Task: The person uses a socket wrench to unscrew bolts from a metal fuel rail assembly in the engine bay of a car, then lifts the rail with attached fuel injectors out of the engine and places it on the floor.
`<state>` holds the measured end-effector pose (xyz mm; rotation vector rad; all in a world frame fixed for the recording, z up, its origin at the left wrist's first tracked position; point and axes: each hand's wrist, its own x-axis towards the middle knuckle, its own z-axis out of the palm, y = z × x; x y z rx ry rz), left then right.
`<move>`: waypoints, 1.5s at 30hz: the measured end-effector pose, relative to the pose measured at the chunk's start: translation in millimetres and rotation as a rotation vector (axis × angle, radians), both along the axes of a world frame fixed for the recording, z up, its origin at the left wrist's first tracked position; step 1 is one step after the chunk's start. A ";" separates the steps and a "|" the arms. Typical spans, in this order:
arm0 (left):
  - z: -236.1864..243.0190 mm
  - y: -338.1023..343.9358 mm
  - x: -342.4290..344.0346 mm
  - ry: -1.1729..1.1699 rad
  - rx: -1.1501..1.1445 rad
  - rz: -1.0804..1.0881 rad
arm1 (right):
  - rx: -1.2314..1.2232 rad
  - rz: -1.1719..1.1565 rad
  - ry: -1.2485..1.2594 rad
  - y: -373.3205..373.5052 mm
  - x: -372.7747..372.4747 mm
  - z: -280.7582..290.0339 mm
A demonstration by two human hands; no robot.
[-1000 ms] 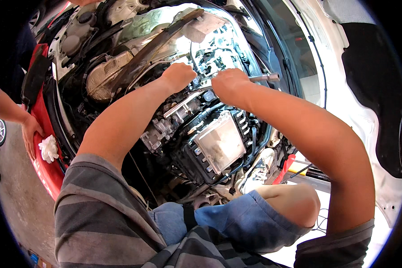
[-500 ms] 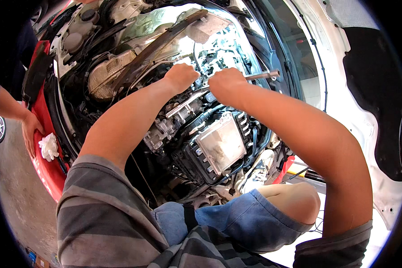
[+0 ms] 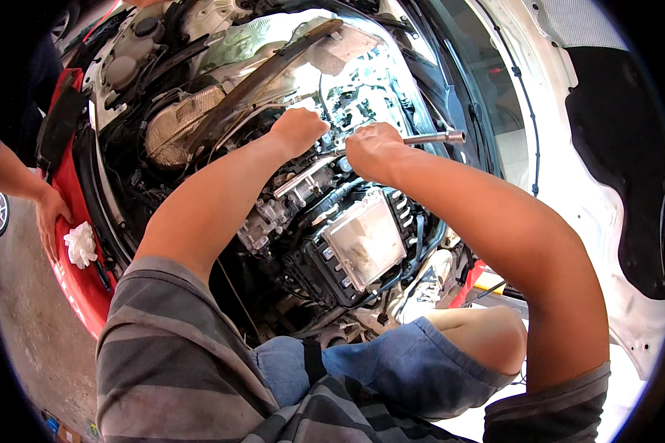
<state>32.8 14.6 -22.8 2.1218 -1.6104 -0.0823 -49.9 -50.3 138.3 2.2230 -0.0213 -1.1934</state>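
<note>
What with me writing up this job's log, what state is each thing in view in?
Bar: held, one end jutting out to the right
Right hand: closed around the bar
Left hand: curled shut; anything inside it is hidden
Hood: open
Brown strip: lying slanted across the engine bay
White wad: crumpled, on the red panel
Co-worker's hand: resting on the red panel

One left hand [image 3: 301, 131], one right hand [image 3: 374, 151] (wearer's pair), one metal tool [image 3: 436, 138], one shoe [image 3: 423, 294], one white wad [image 3: 80, 245].
</note>
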 end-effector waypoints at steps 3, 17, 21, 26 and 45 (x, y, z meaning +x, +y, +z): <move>0.7 0.2 -1.8 -0.002 -0.021 -0.006 | 0.131 0.121 -0.173 -8.6 -9.3 -8.5; 1.7 5.3 -2.8 -0.011 -0.080 -0.023 | 0.047 -0.200 0.048 -7.5 4.0 -12.0; -0.4 8.7 -5.5 -0.012 -0.095 0.000 | 0.173 0.002 -0.128 -16.8 -2.7 -16.3; -2.4 10.0 -4.1 0.002 -0.106 0.010 | 0.123 0.269 -0.116 -14.6 -18.2 -15.0; -2.7 7.4 -3.7 0.023 -0.074 0.015 | 0.118 -0.006 -0.149 -15.6 -12.3 -20.8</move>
